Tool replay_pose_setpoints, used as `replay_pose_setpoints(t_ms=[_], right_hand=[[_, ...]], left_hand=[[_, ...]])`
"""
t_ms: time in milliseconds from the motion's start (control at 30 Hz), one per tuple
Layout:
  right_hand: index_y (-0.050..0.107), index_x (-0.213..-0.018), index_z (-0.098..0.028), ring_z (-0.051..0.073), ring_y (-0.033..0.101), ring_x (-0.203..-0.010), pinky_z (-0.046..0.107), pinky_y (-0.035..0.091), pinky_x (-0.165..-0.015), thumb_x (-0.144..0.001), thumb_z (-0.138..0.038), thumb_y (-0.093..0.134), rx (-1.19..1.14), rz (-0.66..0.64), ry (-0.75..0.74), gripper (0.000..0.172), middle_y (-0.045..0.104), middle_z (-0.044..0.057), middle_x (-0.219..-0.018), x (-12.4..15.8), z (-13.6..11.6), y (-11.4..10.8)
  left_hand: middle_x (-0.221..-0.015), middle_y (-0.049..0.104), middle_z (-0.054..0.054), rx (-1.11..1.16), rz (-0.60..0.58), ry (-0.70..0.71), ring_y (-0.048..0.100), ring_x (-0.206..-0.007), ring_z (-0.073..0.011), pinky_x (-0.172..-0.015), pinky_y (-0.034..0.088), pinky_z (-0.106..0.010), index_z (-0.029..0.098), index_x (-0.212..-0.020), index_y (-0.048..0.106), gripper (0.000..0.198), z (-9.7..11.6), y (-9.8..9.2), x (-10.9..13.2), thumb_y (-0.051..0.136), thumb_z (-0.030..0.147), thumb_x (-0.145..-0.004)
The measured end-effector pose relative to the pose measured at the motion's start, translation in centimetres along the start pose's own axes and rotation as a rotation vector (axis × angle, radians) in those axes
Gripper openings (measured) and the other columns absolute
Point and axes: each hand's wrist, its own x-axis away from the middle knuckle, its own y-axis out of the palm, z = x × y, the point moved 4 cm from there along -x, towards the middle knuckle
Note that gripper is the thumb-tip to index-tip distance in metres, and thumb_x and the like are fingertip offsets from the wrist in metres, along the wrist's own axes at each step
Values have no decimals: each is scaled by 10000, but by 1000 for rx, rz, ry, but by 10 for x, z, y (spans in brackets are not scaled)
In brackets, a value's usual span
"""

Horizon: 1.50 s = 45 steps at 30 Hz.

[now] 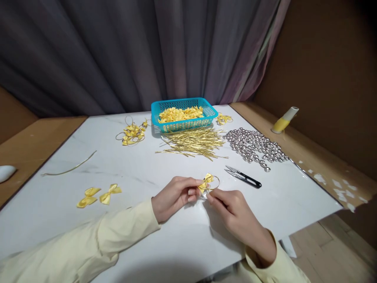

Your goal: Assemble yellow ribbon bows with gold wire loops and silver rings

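Between finger and thumb, my left hand [179,195] pinches a small yellow ribbon bow [207,180] above the table. A thin gold wire tie [218,181] curves into a loop at the bow's right side. My right hand [232,210] is closed at the lower part of that loop, its thumb and forefinger pressed on the wire. The wire's end is hidden by the fingers. Two loose yellow bows [110,194] lie left of my left hand. Black-handled thread snips [244,177] rest beyond my right hand.
A blue basket [154,108] of yellow bows stands at the back. Before it lies a pile of gold wire ties [194,143], with silver beads [253,145] to its right. Bows with wire loops [133,134] lie left of the basket. A single tie [70,168] lies far left.
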Motion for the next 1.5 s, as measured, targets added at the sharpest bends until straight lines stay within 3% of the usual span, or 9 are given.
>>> replay_pose_setpoints(t_ms=[467,900,1267,1500], right_hand=[[324,-569,-190,90,282,-463,233,233,-479,-865,-232,375,-104,-46,86,304,304,-56,-498,1,5,1],[366,-534,-181,85,295,-462,225,243,-467,-849,-253,400,-234,-88,154,325,329,-51,-488,0,4,0],[329,-607,-191,97,318,-494,225,253,-508,-890,-222,352,-19,-40,-21,285,349,-43,-539,2,2,0],[293,-631,-199,104,305,-484,234,240,-501,-890,-181,331,99,50,-159,262,317,-41,-543,4,-4,-2]], left_hand=[[-522,414,17,-40,9,39,308,-506,-69,-455,286,-172,90,-569,637,176,1,1,1,626,198,-708],[-491,467,7,-236,28,155,356,-487,-78,-510,288,-217,114,-509,599,273,2,2,6,594,242,-750],[-491,441,13,-94,-13,123,348,-505,-69,-489,277,-209,87,-490,583,261,2,4,5,630,209,-716],[-487,358,44,158,-3,9,297,-459,-32,-420,291,-141,40,-566,605,149,-3,1,0,646,135,-673]])
